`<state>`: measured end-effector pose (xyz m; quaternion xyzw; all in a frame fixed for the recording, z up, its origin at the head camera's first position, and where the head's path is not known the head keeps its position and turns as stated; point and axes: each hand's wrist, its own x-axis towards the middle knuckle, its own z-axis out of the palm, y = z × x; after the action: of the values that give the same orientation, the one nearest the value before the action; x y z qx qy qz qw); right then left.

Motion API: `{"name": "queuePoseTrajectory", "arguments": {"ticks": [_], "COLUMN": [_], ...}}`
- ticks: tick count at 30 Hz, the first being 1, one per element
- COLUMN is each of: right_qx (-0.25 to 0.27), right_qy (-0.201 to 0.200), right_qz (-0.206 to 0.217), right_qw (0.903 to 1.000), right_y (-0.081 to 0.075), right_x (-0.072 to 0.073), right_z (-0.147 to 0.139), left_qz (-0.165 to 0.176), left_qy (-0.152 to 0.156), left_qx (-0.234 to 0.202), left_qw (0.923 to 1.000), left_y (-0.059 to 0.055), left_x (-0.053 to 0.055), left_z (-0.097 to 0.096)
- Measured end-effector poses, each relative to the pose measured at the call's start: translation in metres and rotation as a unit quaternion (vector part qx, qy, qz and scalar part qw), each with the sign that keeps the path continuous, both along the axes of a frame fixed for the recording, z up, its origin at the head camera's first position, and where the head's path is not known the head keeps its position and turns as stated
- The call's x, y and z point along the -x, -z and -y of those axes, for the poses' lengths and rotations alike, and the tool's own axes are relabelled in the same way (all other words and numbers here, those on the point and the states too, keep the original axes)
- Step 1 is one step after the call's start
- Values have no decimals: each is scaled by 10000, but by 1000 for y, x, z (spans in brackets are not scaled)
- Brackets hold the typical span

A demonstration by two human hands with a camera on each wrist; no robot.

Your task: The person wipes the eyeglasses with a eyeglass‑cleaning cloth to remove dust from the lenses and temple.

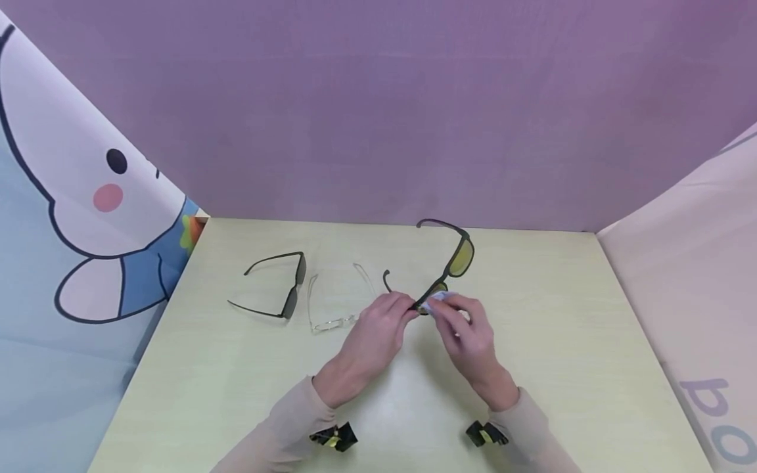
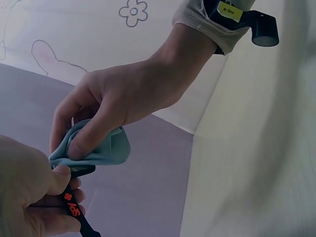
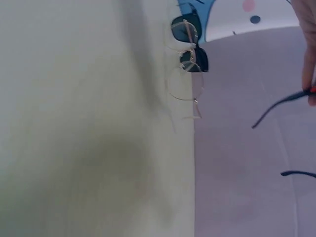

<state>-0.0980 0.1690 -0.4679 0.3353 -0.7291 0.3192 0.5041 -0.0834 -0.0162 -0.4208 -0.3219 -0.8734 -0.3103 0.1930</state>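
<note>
Yellow-lensed glasses point(image 1: 460, 258) with a black frame are held up above the table, their arms unfolded toward the back. My left hand point(image 1: 375, 334) pinches them at the near hinge; red lettering marks the temple arm point(image 2: 74, 207) in the left wrist view. Between the fingers and thumb of my right hand point(image 1: 471, 341) is a folded cleaning cloth point(image 2: 113, 148), light blue-green, wrapped over the near lens. Most of that lens is hidden by cloth and fingers. The right wrist view catches only part of the left hand point(image 3: 309, 59) and the glasses' arm tips.
Dark sunglasses point(image 1: 290, 303) lie unfolded on the table point(image 1: 195, 394) at the left. Beside them, close to my left hand, sit clear thin-framed glasses point(image 1: 331, 324). A purple backdrop point(image 1: 378, 131) rises behind the table, with printed cloth at both sides.
</note>
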Motion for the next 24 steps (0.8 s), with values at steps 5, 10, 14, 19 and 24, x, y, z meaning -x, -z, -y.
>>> {"name": "queuePoseTrajectory", "arguments": {"ticks": [5, 10, 14, 19, 24], "right_qx": [233, -331, -131, 1227, 1813], "right_qy": [184, -208, -200, 102, 550], "right_qz": [203, 179, 61, -44, 791], "right_qw": [9994, 9991, 9997, 9924, 9787], "right_y": [3, 7, 1, -18, -32], "right_x": [0, -5, -4, 6, 14], "right_z": [-1, 1, -3, -13, -33], "left_qz": [32, 96, 127, 104, 140], "left_qy": [-12, -23, 26, 39, 141], "left_qx": [-37, 16, 18, 77, 119], "left_qw": [10000, 10000, 9999, 9999, 9997], "left_y": [0, 0, 1, 6, 8], "left_x": [0, 0, 0, -1, -3], "left_z": [1, 3, 5, 7, 10]}}
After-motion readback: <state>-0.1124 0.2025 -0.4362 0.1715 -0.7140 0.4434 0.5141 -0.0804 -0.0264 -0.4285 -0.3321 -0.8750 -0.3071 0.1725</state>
